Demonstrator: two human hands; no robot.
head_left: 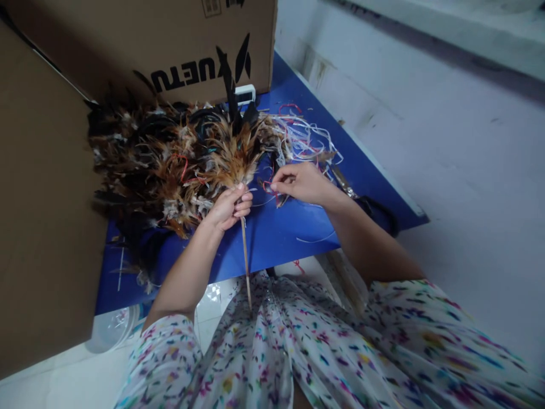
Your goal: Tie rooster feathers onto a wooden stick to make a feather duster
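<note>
From where I stand, the person's left grip [232, 207] is closed firmly around a slender, light-brown wooden stick [246, 255], just beneath a fluffy bunch of brown and black feathers [236, 153]. The stick slants down past the near edge of the blue, smooth-topped bench [272, 227] towards the person's lap, while the feathers fan out above the fist. A thin whitish strand [252, 190] pokes out beside the left thumb.

The right grip [300, 182] is just beside it, over the bench, with fingers curled in towards the thumb. A thin red string [267, 186] shows right by its fingertips, but I cannot tell whether they are pinching that, a finer thread or nothing.

A broad heap of brown, black and whitish feathers [157, 153] lies to the left of the held bunch, against the printed brown cardboard box [213, 34]. Beyond the right grip lies a loose tangle of white and pink strips [309, 136], and a black-handled tool [377, 211] sits near the right forearm.

I would judge the step in hand to be binding feathers onto the stick, with the fastening not yet finished. The next move seems to call for the left grip to keep the feather bases tight to the wood, and for the right to bring thread round them under even tension.
</note>
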